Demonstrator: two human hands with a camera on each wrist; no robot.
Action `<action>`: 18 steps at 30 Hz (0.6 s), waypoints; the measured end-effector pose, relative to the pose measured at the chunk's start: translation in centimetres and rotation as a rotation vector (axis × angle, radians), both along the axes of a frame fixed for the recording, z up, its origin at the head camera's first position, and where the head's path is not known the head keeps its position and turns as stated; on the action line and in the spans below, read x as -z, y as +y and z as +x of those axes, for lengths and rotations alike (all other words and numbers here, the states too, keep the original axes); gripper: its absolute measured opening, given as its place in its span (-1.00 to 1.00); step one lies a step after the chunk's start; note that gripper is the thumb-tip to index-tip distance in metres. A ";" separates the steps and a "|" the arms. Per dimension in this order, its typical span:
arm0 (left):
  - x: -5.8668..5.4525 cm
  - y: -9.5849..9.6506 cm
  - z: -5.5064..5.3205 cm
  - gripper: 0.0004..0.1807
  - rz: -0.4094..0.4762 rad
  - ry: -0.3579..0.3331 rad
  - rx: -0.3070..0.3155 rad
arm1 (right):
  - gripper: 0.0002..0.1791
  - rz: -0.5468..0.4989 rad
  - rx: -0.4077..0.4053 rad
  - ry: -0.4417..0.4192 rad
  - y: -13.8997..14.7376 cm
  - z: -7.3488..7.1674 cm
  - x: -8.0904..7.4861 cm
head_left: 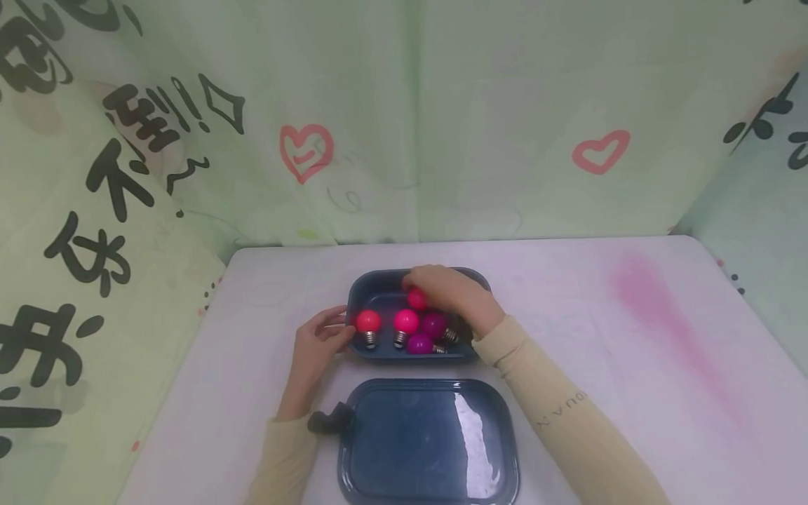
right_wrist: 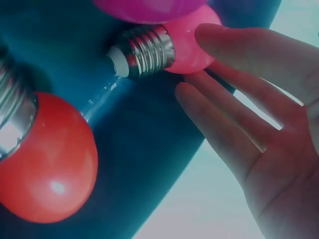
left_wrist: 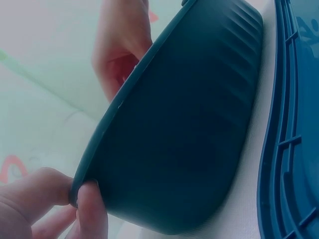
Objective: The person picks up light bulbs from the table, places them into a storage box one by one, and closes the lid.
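A dark blue tray-like container point(head_left: 379, 280) on the table holds several small round light bulbs with metal screw bases. My left hand point(head_left: 320, 337) pinches its left rim, thumb against the outer wall in the left wrist view. Inside the container's far part, my right hand point(head_left: 445, 286) pinches a pink bulb point(right_wrist: 188, 47) between thumb and fingers, its screw base pointing away from the palm. A red bulb point(head_left: 368, 321) lies near the left wall. Another pink bulb point(head_left: 406, 321) sits mid-container, beside a purple bulb point(head_left: 434, 325) and a second purple bulb point(head_left: 419, 344).
Nearer than the container, a flat dark blue lid point(head_left: 404, 442) lies on the white tablecloth. A small black object point(head_left: 331, 419) sits by the left wrist, over the lid's corner. Behind the table hangs a pale green curtain point(head_left: 492, 84) with drawn hearts.
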State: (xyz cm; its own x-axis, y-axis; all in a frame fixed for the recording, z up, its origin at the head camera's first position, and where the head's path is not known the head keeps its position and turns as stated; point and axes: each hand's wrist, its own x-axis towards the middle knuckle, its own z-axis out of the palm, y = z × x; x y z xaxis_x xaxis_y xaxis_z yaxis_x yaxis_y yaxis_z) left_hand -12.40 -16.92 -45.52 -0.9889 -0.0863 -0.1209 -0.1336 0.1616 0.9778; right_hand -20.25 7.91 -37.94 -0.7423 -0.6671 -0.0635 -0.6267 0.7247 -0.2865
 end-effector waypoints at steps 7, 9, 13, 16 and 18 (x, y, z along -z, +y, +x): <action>0.0 -0.1 -0.1 -0.51 0.017 0.011 0.004 | -0.69 -0.007 -0.001 0.031 0.3 0.2 -0.2; 0.1 -0.1 -0.1 -0.51 0.018 0.014 0.003 | -0.72 -0.010 -0.013 0.047 0.3 0.3 -0.3; 0.1 -0.2 -0.2 -0.51 0.006 0.008 0.000 | -0.79 -0.006 -0.020 0.055 0.1 0.6 -0.6; 0.0 -0.2 -0.2 -0.51 -0.006 0.016 0.005 | -0.82 -0.006 0.002 0.048 0.3 1.0 -0.8; -0.1 -0.2 -0.2 -0.50 -0.006 0.029 0.014 | -0.82 -0.011 0.028 0.048 0.5 1.4 -1.1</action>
State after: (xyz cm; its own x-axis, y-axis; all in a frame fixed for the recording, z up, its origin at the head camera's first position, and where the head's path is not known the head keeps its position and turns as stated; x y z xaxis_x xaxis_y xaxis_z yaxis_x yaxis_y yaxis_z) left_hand -12.59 -17.12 -45.41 -0.9930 -0.0735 -0.0920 -0.1034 0.1695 0.9801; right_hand -18.89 8.40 -36.89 -0.7630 -0.6461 -0.0202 -0.6191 0.7393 -0.2651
